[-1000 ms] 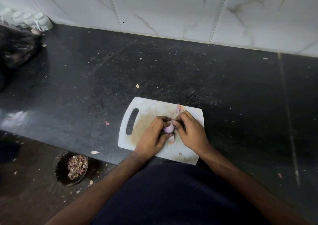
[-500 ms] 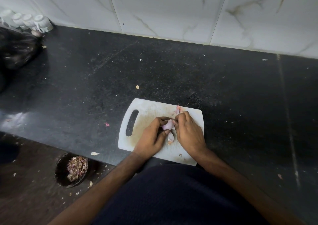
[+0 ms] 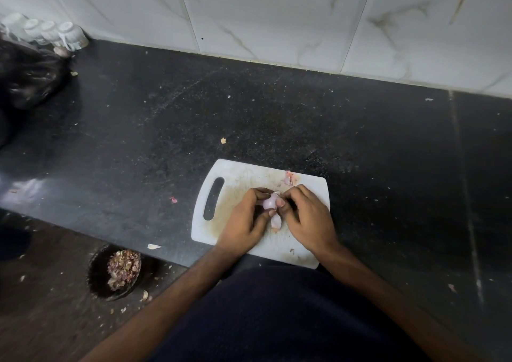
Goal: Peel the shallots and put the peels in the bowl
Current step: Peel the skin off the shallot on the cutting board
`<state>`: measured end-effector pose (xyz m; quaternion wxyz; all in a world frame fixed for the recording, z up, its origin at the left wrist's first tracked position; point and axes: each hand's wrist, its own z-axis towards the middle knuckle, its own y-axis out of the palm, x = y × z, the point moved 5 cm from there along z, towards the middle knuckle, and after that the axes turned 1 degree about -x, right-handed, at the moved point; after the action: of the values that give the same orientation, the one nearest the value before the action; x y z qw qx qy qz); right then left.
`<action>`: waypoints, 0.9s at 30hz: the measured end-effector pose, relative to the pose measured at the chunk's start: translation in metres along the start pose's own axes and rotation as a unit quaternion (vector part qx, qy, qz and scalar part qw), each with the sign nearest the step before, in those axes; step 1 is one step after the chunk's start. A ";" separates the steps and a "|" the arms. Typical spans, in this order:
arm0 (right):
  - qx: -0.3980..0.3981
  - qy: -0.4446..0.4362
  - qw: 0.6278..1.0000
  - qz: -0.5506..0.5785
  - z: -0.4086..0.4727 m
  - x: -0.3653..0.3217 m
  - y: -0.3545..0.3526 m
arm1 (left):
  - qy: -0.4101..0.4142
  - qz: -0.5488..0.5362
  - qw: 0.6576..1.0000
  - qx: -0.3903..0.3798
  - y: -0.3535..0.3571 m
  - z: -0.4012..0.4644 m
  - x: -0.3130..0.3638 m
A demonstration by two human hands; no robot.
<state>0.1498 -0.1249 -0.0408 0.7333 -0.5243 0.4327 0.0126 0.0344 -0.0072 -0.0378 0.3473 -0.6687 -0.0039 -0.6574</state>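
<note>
A pale purple shallot [image 3: 269, 202] is held above the white cutting board [image 3: 238, 178]. My left hand [image 3: 245, 223] grips it from the left, and my right hand [image 3: 306, 219] pinches its top end with thumb and fingertips. Below the shallot, between my hands, a second pale piece [image 3: 276, 221] rests on the board. A pink peel scrap [image 3: 288, 178] sits near the board's far edge. The dark bowl [image 3: 97, 275] with a heap of dry peels [image 3: 123, 268] stands lower down, on the floor to the left.
The black countertop [image 3: 277, 117] carries scattered peel bits [image 3: 173, 199]. A dark plastic bag [image 3: 27, 79] and several white cups [image 3: 63, 34] stand at the far left against the tiled wall [image 3: 277, 15]. Loose peels [image 3: 145, 295] lie around the bowl.
The shallot has turned slightly in my fingers, and my right fingertips have shifted to its top end. Both hands stay over the board.
</note>
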 end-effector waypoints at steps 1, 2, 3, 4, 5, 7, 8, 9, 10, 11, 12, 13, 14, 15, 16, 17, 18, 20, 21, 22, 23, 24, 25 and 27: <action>-0.003 -0.004 1.000 -0.029 0.000 -0.001 0.002 | 0.004 0.003 1.000 0.001 0.000 0.000 0.000; -0.007 -0.012 0.998 -0.060 0.000 -0.003 0.003 | 0.005 0.004 1.000 0.001 0.000 0.000 0.000; -0.011 -0.020 0.996 -0.083 0.000 -0.003 0.005 | 0.005 0.003 1.000 0.002 -0.001 0.000 0.000; -0.015 -0.023 0.995 -0.094 0.001 -0.004 0.005 | 0.004 0.001 1.000 0.001 -0.001 -0.001 0.001; -0.018 -0.026 0.995 -0.099 0.002 -0.004 0.005 | 0.004 0.002 1.000 -0.001 -0.001 -0.001 0.001; -0.024 -0.029 0.993 -0.111 0.001 -0.006 0.005 | 0.005 0.004 1.000 -0.005 -0.001 0.000 0.002; -0.028 -0.028 0.992 -0.120 0.000 -0.007 0.006 | 0.004 0.002 1.000 -0.004 -0.001 0.000 0.002; -0.028 -0.026 0.991 -0.127 0.000 -0.008 0.007 | 0.002 -0.001 1.000 -0.002 -0.002 0.001 0.002; -0.025 -0.021 0.991 -0.131 0.000 -0.008 0.008 | 0.001 -0.003 1.000 -0.003 -0.001 0.001 0.001; -0.011 -0.015 0.992 -0.126 0.002 -0.007 0.008 | -0.001 -0.005 1.000 -0.009 -0.001 0.001 0.001; 0.008 0.004 0.994 -0.110 0.004 -0.004 0.005 | -0.003 -0.006 1.000 -0.022 0.001 0.000 0.000; 0.031 0.026 0.996 -0.084 0.008 0.000 0.002 | -0.004 -0.006 0.999 -0.038 0.002 -0.001 0.000; 0.049 0.044 0.996 -0.056 0.011 0.003 -0.002 | -0.004 -0.006 0.999 -0.051 0.004 -0.002 0.001; 0.057 0.047 0.997 -0.038 0.014 0.005 -0.004 | -0.005 -0.005 0.998 -0.056 0.005 -0.003 0.002; 0.051 0.037 0.997 -0.034 0.014 0.004 -0.004 | -0.011 -0.006 0.999 -0.052 0.005 -0.003 0.001; 0.039 0.021 0.998 -0.034 0.012 0.003 -0.003 | -0.019 -0.008 0.999 -0.043 0.005 -0.003 0.000; 0.025 0.009 0.999 -0.029 0.009 0.001 -0.001 | -0.027 -0.009 0.999 -0.035 0.004 -0.002 -0.002; 0.019 0.007 1.000 0.011 0.005 0.001 -0.002 | -0.039 -0.007 0.999 -0.035 0.003 -0.001 -0.003; 0.024 0.012 0.999 0.036 0.004 0.003 -0.003 | -0.041 -0.010 0.998 -0.041 0.004 0.000 -0.004; 0.027 0.016 0.998 0.057 0.003 0.004 -0.004 | -0.041 -0.014 0.998 -0.047 0.005 0.001 -0.004; 0.028 0.015 0.997 0.073 0.003 0.006 -0.005 | -0.037 -0.018 0.998 -0.048 0.005 0.001 -0.004; 0.025 0.012 0.996 0.085 0.003 0.007 -0.006 | -0.031 -0.018 0.998 -0.042 0.004 0.002 -0.003; 0.023 0.006 0.995 0.095 0.002 0.006 -0.006 | -0.026 -0.013 0.999 -0.031 0.003 0.002 -0.002; 0.017 -0.012 0.995 0.100 0.000 0.004 -0.007 | -0.022 -0.002 1.000 -0.012 0.000 0.004 -0.002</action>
<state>0.1560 -0.1295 -0.0381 0.7422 -0.4656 0.4744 0.0851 0.0374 -0.0048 -0.0389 0.3381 -0.6867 -0.0049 -0.6434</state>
